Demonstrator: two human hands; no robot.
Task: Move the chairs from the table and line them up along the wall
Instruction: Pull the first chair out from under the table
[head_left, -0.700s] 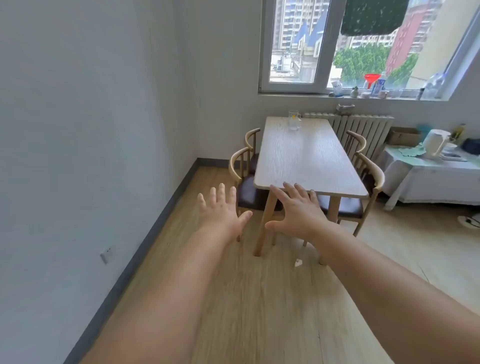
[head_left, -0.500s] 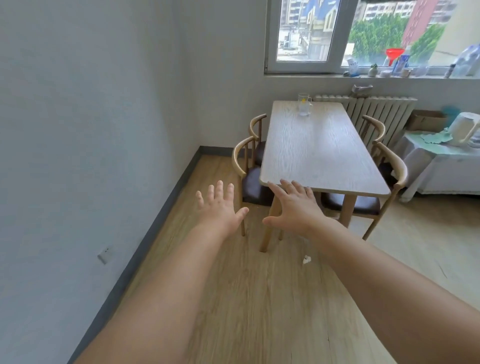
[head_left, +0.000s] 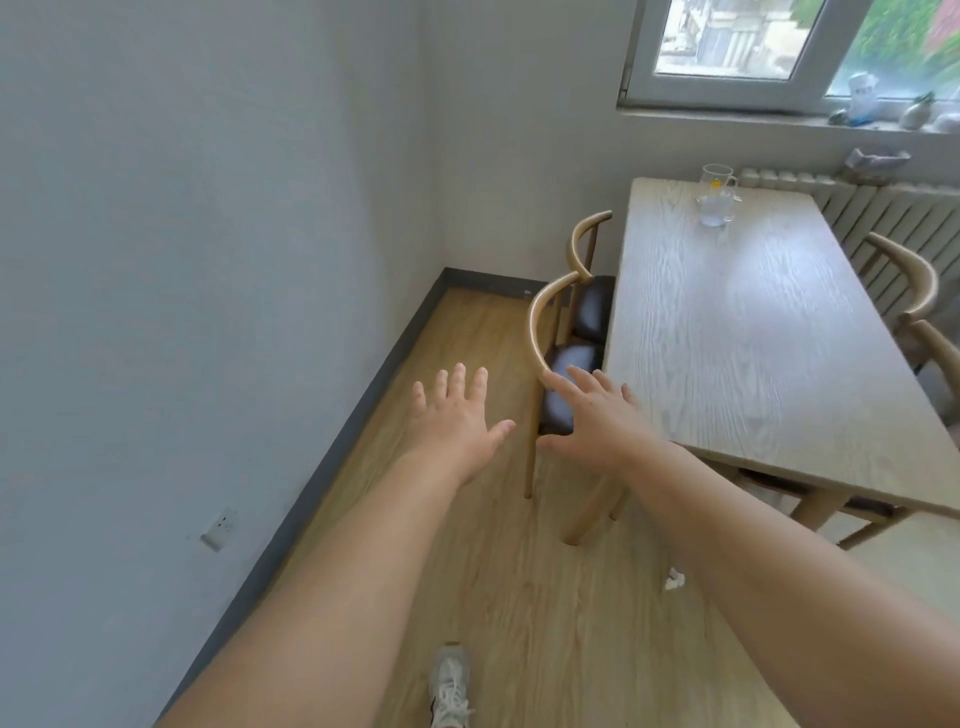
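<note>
the counter (head_left: 753, 332) is looming nearer than before; both hands, left (head_left: 457, 415) and right (head_left: 592, 415), are reaching spread-fingered toward the nearest chair (head_left: 540, 322), gripping nothing.

Grey walls (head_left: 208, 208), wood floor (head_left: 519, 597), bright window (head_left: 727, 41).

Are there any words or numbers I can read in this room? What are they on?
No words or numbers can be read here.
White container on the windowsill: it may carry a label, but it is too blurred to read.
Glass cup on the table: only a small yellow mark, no letters to make out.
Wall socket: no writing shows.
Shoe: no brand shows.
</note>
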